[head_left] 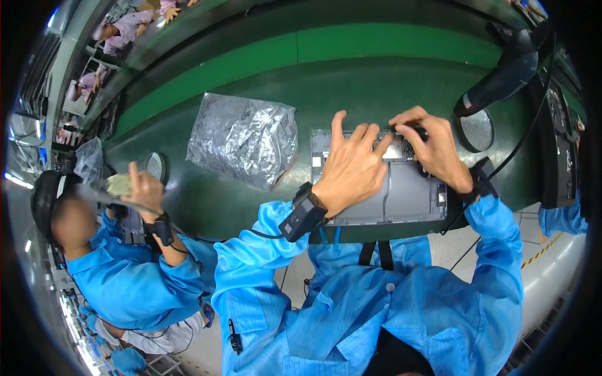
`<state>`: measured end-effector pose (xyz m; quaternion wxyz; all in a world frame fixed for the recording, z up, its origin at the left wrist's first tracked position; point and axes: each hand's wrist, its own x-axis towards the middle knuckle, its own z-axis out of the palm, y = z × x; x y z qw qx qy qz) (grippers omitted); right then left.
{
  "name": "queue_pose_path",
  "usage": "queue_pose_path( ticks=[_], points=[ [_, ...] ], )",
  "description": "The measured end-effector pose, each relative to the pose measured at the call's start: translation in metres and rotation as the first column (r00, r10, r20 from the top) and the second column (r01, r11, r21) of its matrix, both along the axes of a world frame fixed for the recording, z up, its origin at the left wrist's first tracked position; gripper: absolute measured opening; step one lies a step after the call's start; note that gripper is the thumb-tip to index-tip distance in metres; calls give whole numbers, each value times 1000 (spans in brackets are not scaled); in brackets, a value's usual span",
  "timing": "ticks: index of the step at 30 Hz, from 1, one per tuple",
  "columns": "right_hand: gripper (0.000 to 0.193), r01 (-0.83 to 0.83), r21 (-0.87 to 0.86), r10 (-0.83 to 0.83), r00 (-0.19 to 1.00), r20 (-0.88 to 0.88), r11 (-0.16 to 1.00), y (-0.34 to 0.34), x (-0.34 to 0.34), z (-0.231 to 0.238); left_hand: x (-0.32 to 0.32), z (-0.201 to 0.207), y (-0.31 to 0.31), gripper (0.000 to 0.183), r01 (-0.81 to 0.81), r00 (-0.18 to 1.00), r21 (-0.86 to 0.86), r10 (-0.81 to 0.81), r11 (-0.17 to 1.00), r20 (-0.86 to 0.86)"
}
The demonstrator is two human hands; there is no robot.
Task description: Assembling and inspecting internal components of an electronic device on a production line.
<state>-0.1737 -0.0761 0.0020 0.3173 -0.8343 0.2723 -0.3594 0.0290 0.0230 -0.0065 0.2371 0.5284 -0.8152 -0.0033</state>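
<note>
In front of me on the green bench lies a flat grey laptop chassis (411, 188), its inner side up. My left hand (351, 168) rests over the chassis's far left part, fingers spread, with nothing visibly held. Over the far right part is my right hand (434, 145), thumb and index finger pinched together at the far edge. Whatever sits between those fingertips is too small to make out. A dark part beneath the right hand is mostly covered by it. Left of the chassis is a clear plastic bag (244, 139) full of small dark pieces.
A round metal-mesh dish (476, 130) stands at right under a dark tube-shaped tool (505, 72). A black cable (525, 135) hangs nearby, beside a black rack (557, 147). At left, a co-worker's hand (147, 191) holds something pale green near another round dish (155, 166).
</note>
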Motion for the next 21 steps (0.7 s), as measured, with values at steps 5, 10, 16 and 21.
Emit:
queue_pose_path(
  ticks=[5, 10, 16, 21],
  points=[
    [18, 110, -222, -151, 973, -177, 969, 28, -64, 11, 3, 1, 3, 46, 13, 1000, -35, -14, 999, -25],
    [24, 311, -458, -483, 813, -326, 833, 52, -150, 4, 2, 3, -1, 45, 23, 999, -48, -25, 999, -42],
    [27, 136, -338, -200, 966, -164, 931, 39, -101, 23, 4, 7, -1, 45, 13, 1000, -34, -14, 999, -23],
    [23, -64, -251, 36, 993, -114, 966, 9, -18, 14, 9, 13, -5, 43, 41, 997, 29, -39, 999, -66]
  ],
)
